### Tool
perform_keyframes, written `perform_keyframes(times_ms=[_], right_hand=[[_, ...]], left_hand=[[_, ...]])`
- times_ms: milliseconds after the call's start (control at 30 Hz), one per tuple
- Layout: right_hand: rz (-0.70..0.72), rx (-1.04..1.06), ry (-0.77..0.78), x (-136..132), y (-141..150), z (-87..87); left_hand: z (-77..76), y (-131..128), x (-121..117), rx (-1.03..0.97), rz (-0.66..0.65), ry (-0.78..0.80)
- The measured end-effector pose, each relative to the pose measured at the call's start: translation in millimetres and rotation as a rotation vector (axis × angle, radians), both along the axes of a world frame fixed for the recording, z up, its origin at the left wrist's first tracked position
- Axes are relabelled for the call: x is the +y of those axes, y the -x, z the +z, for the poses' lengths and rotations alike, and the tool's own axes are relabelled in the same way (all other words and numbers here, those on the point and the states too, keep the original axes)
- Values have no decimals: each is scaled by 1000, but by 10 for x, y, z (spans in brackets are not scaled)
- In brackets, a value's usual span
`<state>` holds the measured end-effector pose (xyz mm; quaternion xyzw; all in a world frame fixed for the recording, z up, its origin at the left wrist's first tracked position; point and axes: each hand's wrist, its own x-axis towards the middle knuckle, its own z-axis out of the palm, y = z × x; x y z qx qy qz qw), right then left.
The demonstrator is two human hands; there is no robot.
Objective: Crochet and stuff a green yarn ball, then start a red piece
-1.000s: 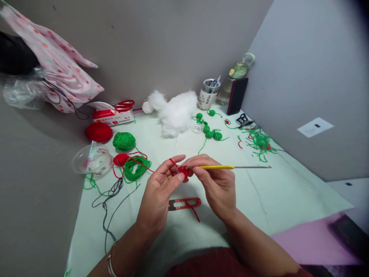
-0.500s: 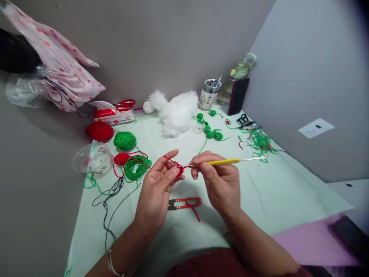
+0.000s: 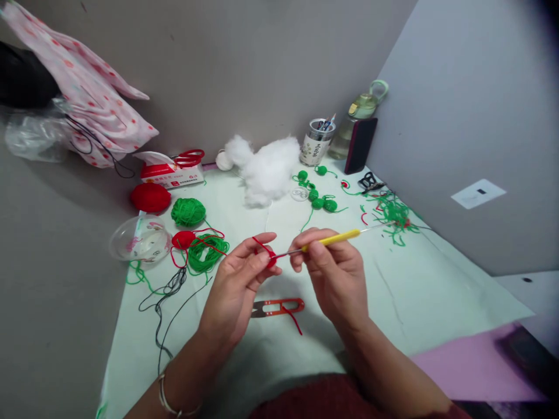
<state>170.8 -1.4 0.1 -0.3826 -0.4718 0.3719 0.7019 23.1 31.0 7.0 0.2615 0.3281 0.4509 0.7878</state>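
Observation:
Between thumb and fingers, my left hand (image 3: 236,276) pinches a small red crochet piece (image 3: 272,259), with red yarn running over its fingers. A crochet hook (image 3: 336,239) with a yellow handle is gripped in my right hand (image 3: 336,279). Its metal tip points left and meets the red piece; whether it passes through a stitch is too small to tell. Below the hands lie orange thread snips (image 3: 279,306) with a short red yarn end across them. To the left are a small red yarn ball (image 3: 183,239) and a loose green yarn coil (image 3: 207,254).
White stuffing (image 3: 271,171) and small green crocheted balls (image 3: 318,203) sit at the back. A clear plastic bowl (image 3: 117,241), larger red ball (image 3: 151,198) and tissue box (image 3: 170,173) stand left. Right are a phone (image 3: 360,145), a bottle (image 3: 343,137) and yarn scraps (image 3: 395,215).
The hook has tilted, its handle end rising and its tip dipping onto the red piece. The red yarn loop by the left fingers has shifted slightly.

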Motion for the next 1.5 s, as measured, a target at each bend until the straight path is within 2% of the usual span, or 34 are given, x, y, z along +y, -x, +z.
perform_keyframes(times_ms=[100,167,233,367,533,633,833,1000,1133,1333,1500], right_hand=[[-28,-148,-35,-15,55,6],[-90,-186,-45,-19,58,-15],[-85,-111,-12,-12,33,-47],[25,100,85,15,-9,-84],[51,165,70,9,24,-65],[16,50,14,-26,41,-57],[-140,-357,-215,-74,36,-38],[-153,-519,-306,-81,1,-49],[-162,-601,-353,-95,8,-44],[-181,-466,-248,-80,58,-44],[-139,-293,-163,-75,38,-49]], left_hand=[[-22,-26,-41,71,-36,-125],[-28,-32,-52,83,-51,-140],[-24,-26,-46,85,-50,-126],[-1,-7,-25,89,-28,-99],[10,-5,-19,101,23,-114],[-15,8,-17,157,45,-172],[-37,38,-15,270,58,-285],[56,8,-8,370,116,-317],[87,9,2,447,107,-333],[44,11,-7,382,70,-300],[83,5,-11,407,48,-316]])
